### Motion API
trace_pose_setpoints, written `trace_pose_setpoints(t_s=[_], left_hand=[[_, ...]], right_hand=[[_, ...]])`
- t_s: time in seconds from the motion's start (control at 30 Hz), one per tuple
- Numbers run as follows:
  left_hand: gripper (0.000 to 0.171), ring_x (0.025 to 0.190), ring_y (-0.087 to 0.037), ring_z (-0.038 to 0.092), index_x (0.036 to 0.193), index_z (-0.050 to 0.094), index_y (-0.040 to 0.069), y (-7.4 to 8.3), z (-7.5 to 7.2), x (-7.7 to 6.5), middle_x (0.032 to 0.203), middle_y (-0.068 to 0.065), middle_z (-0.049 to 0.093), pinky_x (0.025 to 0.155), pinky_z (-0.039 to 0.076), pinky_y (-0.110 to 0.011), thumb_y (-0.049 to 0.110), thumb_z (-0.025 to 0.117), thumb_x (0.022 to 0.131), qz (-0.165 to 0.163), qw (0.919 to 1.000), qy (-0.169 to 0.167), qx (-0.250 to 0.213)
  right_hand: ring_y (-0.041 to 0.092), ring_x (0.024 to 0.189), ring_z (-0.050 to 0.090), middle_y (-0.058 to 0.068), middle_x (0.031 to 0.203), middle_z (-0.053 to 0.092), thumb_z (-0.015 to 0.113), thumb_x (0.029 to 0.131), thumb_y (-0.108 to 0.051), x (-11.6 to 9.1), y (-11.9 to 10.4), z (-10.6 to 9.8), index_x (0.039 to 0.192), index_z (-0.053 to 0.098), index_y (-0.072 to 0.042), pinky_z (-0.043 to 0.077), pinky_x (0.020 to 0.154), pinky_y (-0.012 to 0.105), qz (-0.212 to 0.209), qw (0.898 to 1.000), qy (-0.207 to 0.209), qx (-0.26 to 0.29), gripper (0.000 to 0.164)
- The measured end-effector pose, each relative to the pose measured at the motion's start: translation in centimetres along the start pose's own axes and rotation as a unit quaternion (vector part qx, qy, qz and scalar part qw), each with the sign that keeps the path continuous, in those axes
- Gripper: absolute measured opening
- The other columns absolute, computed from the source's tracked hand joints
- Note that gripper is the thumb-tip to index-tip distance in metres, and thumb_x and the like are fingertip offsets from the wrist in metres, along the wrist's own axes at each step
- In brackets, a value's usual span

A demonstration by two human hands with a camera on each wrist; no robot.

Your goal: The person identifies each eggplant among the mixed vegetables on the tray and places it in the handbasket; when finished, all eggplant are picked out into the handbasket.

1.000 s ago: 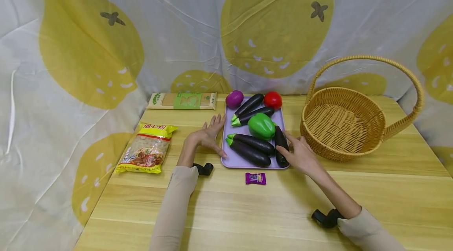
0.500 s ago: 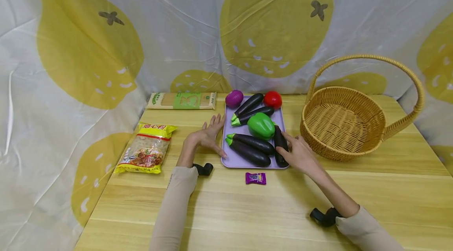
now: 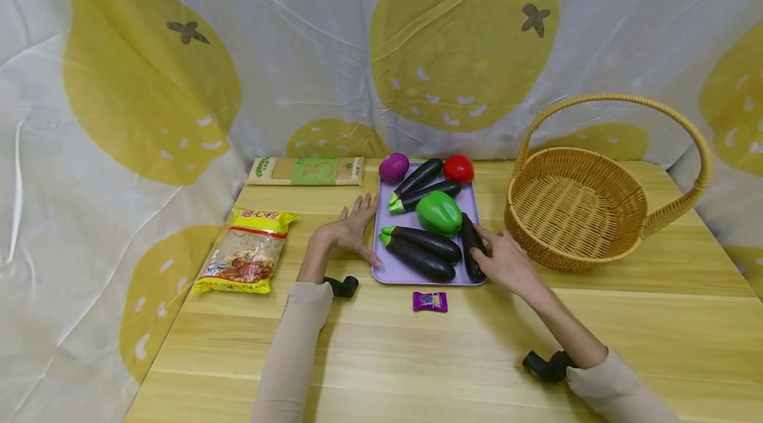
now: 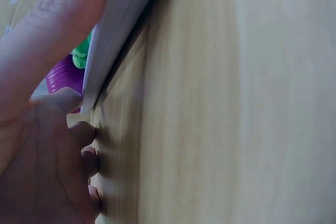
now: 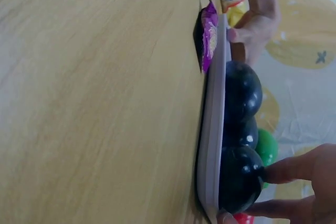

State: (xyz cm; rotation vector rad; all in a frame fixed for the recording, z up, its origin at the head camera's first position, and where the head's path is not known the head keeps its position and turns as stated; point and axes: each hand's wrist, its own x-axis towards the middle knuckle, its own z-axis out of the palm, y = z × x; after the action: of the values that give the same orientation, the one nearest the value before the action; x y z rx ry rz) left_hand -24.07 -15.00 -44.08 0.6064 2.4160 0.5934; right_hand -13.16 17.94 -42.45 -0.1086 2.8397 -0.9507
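Observation:
A lilac tray point(image 3: 387, 271) bears several dark eggplants, a green bell pepper point(image 3: 439, 213), a red tomato point(image 3: 458, 170) and a purple onion point(image 3: 394, 167). My left hand point(image 3: 348, 231) touches the tray's left rim with thumb and fingers spread; the left wrist view shows its thumb point(image 4: 58, 30) along the tray wall. At the tray's right side, my right hand point(image 3: 507, 261) has its thumb on top of the rightmost eggplant point(image 3: 473, 247) and fingers along its right side. In the right wrist view that eggplant point(image 5: 239, 179) lies on the tray between these fingers.
A wicker basket point(image 3: 578, 211) with a tall handle stands right of the tray. To the left lie a noodle packet point(image 3: 306, 171) and a yellow pasta bag point(image 3: 246, 251). A small purple candy wrapper point(image 3: 430, 302) lies before the tray. A lemon-print curtain point(image 3: 298, 46) hangs behind.
The rightmost eggplant has turned slightly under my right hand, and its green cap has gone out of sight. My right thumb has shifted a little to the right. My left hand stays still.

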Motion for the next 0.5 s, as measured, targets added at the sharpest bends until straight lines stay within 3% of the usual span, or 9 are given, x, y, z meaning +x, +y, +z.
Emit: trace_pose_setpoints(t_s=[0.2,0.5], left_hand=[[0.150,0.158,-0.030,-0.028,0.165,-0.019,0.016,-0.01,0.00,-0.01,0.171,-0.014,-0.026,0.129,-0.017,-0.055,0.043,0.095,0.071,0.002,1.0000,0.002,0.001],[0.149,0.159,-0.030,-0.027,0.165,-0.018,0.017,-0.11,0.02,0.12,0.171,-0.012,-0.026,0.130,-0.017,-0.054,0.043,0.095,0.071,-0.001,1.0000,0.001,-0.001]], right_hand=[[0.026,0.086,0.049,0.017,0.094,0.059,0.066,0.099,-0.032,-0.11,-0.23,0.18,0.153,0.045,0.003,0.039,0.064,0.032,-0.011,1.000,0.011,-0.019,0.068],[0.025,0.081,0.051,0.015,0.089,0.059,0.063,0.096,-0.023,0.00,-0.26,-0.33,0.148,0.051,0.006,0.038,0.064,0.030,-0.017,1.000,0.006,-0.019,0.061]])
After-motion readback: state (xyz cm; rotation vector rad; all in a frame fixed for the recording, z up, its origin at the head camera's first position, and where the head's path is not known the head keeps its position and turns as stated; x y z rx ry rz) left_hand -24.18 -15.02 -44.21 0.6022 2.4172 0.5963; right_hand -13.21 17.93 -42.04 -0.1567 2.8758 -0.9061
